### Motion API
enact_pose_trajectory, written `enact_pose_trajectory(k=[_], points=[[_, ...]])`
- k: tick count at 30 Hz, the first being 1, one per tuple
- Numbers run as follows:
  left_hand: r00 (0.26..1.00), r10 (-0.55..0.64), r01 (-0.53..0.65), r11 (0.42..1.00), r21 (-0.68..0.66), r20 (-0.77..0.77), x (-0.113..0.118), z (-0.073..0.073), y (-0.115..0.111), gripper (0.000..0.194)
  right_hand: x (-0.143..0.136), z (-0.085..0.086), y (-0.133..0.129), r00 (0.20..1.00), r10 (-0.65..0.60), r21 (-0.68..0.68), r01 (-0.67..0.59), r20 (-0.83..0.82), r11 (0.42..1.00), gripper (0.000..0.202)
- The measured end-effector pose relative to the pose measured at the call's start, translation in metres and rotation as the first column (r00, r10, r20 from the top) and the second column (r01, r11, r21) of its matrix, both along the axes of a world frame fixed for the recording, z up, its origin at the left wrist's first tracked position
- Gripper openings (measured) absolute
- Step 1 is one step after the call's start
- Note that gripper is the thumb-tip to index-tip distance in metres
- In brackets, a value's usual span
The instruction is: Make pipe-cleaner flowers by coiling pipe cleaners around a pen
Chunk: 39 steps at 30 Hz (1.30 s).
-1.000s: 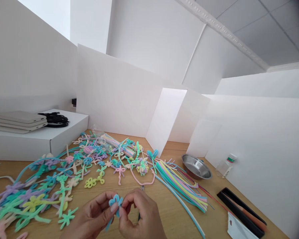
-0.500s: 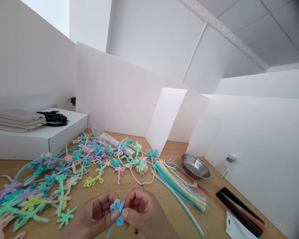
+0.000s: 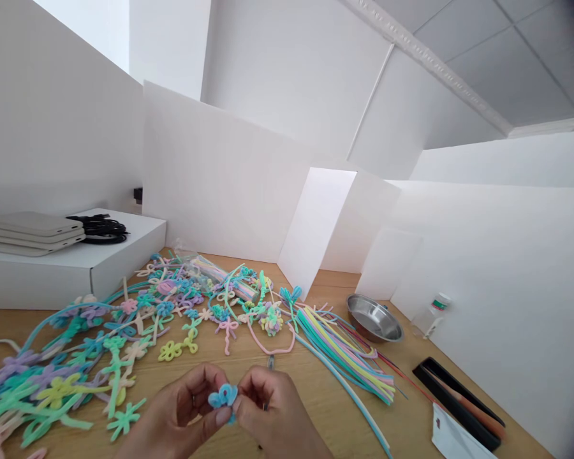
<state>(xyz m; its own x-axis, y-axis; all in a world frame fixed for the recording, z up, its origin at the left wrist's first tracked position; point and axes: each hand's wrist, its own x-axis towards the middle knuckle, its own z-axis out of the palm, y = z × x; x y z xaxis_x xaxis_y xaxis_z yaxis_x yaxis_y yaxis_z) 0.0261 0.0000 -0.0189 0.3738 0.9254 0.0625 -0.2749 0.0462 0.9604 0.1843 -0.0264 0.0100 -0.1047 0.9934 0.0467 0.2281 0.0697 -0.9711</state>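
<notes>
A small blue pipe-cleaner flower [image 3: 224, 396] with looped petals is held between my two hands, low over the wooden table. My left hand [image 3: 184, 408] pinches it from the left with thumb and fingertips. From the other side, my right hand [image 3: 272, 408] grips its right edge between thumb and index finger. The lower part of the flower is partly hidden by my fingertips. Behind my right hand lies a thin dark pen-like object [image 3: 270, 362], mostly covered. A yellow pipe-cleaner flower [image 3: 170, 350] and a green one [image 3: 125, 419] lie to the left.
Many pastel pipe-cleaner shapes [image 3: 90, 344] spread over the left. A bundle of straight pipe cleaners [image 3: 344, 357] lies right of centre. Beyond are a metal bowl [image 3: 374, 319], a clear bottle [image 3: 431, 315] and a black case [image 3: 459, 401]. A white box [image 3: 124, 245] stands at back left.
The blue flower has tilted between my fingers, its loops now turned more leftward, and its hanging tail no longer shows below. Both hands stay in nearly the same place.
</notes>
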Motion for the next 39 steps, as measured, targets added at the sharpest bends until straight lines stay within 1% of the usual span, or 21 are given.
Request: enact_pose_trajectory(k=[2, 4, 6, 8, 10, 12, 13, 15, 17, 20, 22, 24, 26, 29, 31, 33, 37, 39], points=[[0.996, -0.084, 0.085, 0.996, 0.020, -0.042, -0.001, 0.002, -0.001, 0.019, 0.001, -0.006, 0.002, 0.984, 0.044, -0.110, -0.063, -0.171, 0.992, 0.018], [0.988, -0.150, 0.151, 0.988, 0.015, -0.030, -0.002, 0.002, 0.000, 0.017, 0.002, -0.012, 0.005, 0.957, 0.068, -0.168, -0.119, -0.280, 0.979, 0.021], [0.987, -0.154, 0.154, 0.988, 0.000, 0.039, -0.002, 0.000, 0.001, 0.018, 0.004, -0.017, 0.007, 0.948, 0.081, -0.182, -0.143, -0.309, 0.973, 0.022], [0.988, -0.111, 0.116, 0.993, -0.039, 0.107, -0.001, -0.001, 0.002, 0.022, 0.007, -0.017, 0.007, 0.945, 0.089, -0.165, -0.147, -0.314, 0.975, 0.020], [0.990, -0.077, 0.089, 0.991, -0.098, 0.116, 0.000, 0.000, 0.002, 0.025, 0.010, -0.011, 0.004, 0.959, 0.079, -0.103, -0.110, -0.273, 0.989, 0.017], [0.995, -0.056, 0.067, 0.988, -0.141, 0.083, -0.001, 0.004, 0.002, 0.026, 0.013, -0.002, 0.000, 0.985, 0.047, 0.022, -0.044, -0.164, 0.999, 0.013], [0.996, -0.061, 0.070, 0.986, -0.149, 0.062, -0.001, 0.007, 0.001, 0.027, 0.014, 0.004, -0.003, 0.996, 0.026, 0.104, -0.017, -0.087, 0.994, 0.014], [0.994, -0.105, 0.108, 0.983, -0.149, 0.022, -0.003, 0.013, 0.000, 0.027, 0.016, 0.014, -0.007, 0.997, -0.023, 0.256, 0.002, 0.076, 0.967, 0.021], [0.990, -0.141, 0.138, 0.980, -0.140, -0.010, -0.004, 0.016, -0.001, 0.028, 0.017, 0.020, -0.010, 0.978, -0.059, 0.334, -0.011, 0.198, 0.943, 0.022], [0.988, -0.125, 0.112, 0.984, -0.138, -0.095, -0.007, 0.015, -0.002, 0.029, 0.016, 0.021, -0.012, 0.957, -0.069, 0.347, -0.035, 0.282, 0.937, 0.017], [0.983, -0.116, 0.099, 0.987, -0.124, -0.139, -0.009, 0.013, -0.001, 0.027, 0.015, 0.019, -0.011, 0.953, -0.060, 0.345, -0.048, 0.297, 0.937, 0.014], [0.981, -0.128, 0.115, 0.989, -0.092, -0.149, -0.010, 0.011, 0.000, 0.024, 0.013, 0.016, -0.010, 0.951, -0.053, 0.349, -0.060, 0.304, 0.935, 0.013], [0.979, -0.164, 0.156, 0.985, -0.070, -0.122, -0.009, 0.009, 0.000, 0.021, 0.011, 0.014, -0.010, 0.950, -0.059, 0.377, -0.064, 0.306, 0.924, 0.014], [0.978, -0.210, 0.210, 0.975, -0.071, 0.008, -0.005, 0.007, 0.000, 0.023, 0.009, 0.013, -0.009, 0.955, -0.060, 0.407, -0.066, 0.290, 0.911, 0.013], [0.970, -0.225, 0.234, 0.968, -0.090, 0.097, -0.002, 0.005, 0.000, 0.026, 0.008, 0.014, -0.010, 0.966, -0.041, 0.397, -0.066, 0.255, 0.916, 0.013], [0.958, -0.245, 0.262, 0.959, -0.108, 0.148, 0.000, 0.002, -0.001, 0.026, 0.008, 0.014, -0.010, 0.976, -0.017, 0.370, -0.066, 0.216, 0.927, 0.014], [0.939, -0.303, 0.322, 0.941, -0.104, 0.161, 0.001, -0.004, -0.002, 0.026, 0.008, 0.014, -0.013, 0.990, 0.006, 0.299, -0.048, 0.141, 0.953, 0.012], [0.934, -0.329, 0.342, 0.936, -0.083, 0.139, 0.001, -0.005, -0.004, 0.027, 0.008, 0.015, -0.014, 0.995, 0.021, 0.233, -0.043, 0.097, 0.971, 0.010]])
